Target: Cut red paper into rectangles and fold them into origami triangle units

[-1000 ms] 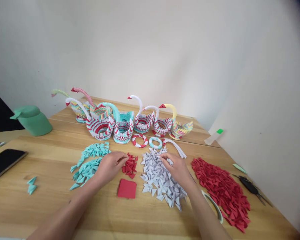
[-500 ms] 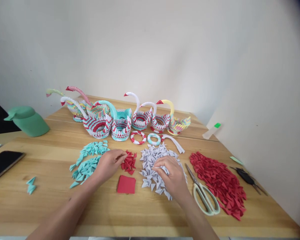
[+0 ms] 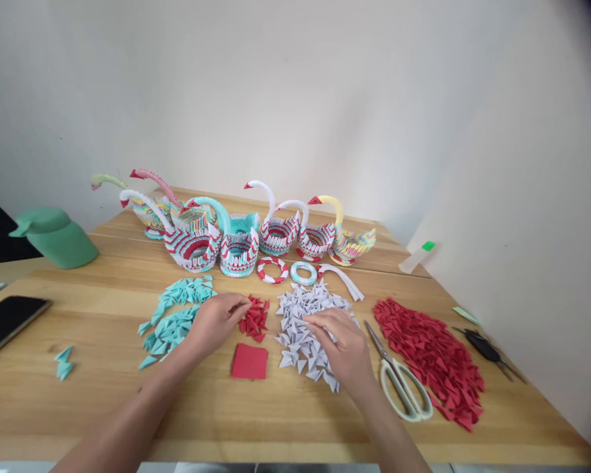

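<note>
My left hand [image 3: 215,320] rests on the wooden table [image 3: 103,407] between a teal pile of folded paper triangles [image 3: 175,315] and a small red pile [image 3: 255,316]. Its fingertips are pinched together at the edge of the red pieces. My right hand [image 3: 342,348] lies on the white pile of folded triangles [image 3: 305,315], fingers curled into the pieces. What either hand holds is too small to make out. A stack of red paper squares [image 3: 249,361] lies between my hands.
Several modular paper swans [image 3: 236,233] stand in a row at the back, with two paper rings [image 3: 288,270] in front. Scissors [image 3: 398,381] and a big red triangle pile [image 3: 431,358] lie right. Left are a phone [image 3: 4,318] and a green cap [image 3: 56,236]. A glue stick [image 3: 416,257] leans by the wall.
My right hand drew back from the far side of the white pile toward me, uncovering the scissors. My left hand stayed at the red pieces. The view shifted slightly.
</note>
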Motion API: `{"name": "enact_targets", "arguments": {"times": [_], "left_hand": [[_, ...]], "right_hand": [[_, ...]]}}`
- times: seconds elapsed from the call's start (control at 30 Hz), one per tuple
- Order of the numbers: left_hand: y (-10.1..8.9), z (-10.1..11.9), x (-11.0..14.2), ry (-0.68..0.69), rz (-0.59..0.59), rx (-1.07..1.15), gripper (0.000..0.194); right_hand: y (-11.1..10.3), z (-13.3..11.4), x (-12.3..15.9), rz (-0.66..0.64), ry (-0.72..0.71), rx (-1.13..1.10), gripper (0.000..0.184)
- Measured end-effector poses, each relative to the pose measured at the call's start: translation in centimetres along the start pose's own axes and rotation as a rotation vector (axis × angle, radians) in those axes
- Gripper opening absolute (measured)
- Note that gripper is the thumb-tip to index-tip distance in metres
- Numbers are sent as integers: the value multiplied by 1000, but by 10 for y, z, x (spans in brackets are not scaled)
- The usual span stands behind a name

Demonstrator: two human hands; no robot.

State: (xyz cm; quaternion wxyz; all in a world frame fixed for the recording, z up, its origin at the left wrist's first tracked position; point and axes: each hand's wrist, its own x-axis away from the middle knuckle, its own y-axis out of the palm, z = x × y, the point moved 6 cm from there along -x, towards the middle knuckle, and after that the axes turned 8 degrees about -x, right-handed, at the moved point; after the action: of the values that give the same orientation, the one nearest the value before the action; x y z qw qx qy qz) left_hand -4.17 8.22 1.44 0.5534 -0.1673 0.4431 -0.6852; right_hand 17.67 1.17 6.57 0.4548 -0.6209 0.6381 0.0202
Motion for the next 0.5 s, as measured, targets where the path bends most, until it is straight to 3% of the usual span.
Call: {"name": "enact_targets", "arguments": {"times": [0.2, 0.33, 0.4, 0.5], "left_hand": [[-1, 1, 2, 15, 2, 6, 26], [0, 1, 2, 25, 4, 23, 26], [0, 1, 1, 27, 9, 24, 26], [0, 2, 1, 31, 15, 2, 26]], "right_hand": [[-21, 25, 14, 63, 80, 107, 19], [-29, 41, 19, 40, 139, 222, 21], [-33, 31, 20, 16, 154, 234, 24], [-31, -12, 28, -124, 151, 75, 25]]}}
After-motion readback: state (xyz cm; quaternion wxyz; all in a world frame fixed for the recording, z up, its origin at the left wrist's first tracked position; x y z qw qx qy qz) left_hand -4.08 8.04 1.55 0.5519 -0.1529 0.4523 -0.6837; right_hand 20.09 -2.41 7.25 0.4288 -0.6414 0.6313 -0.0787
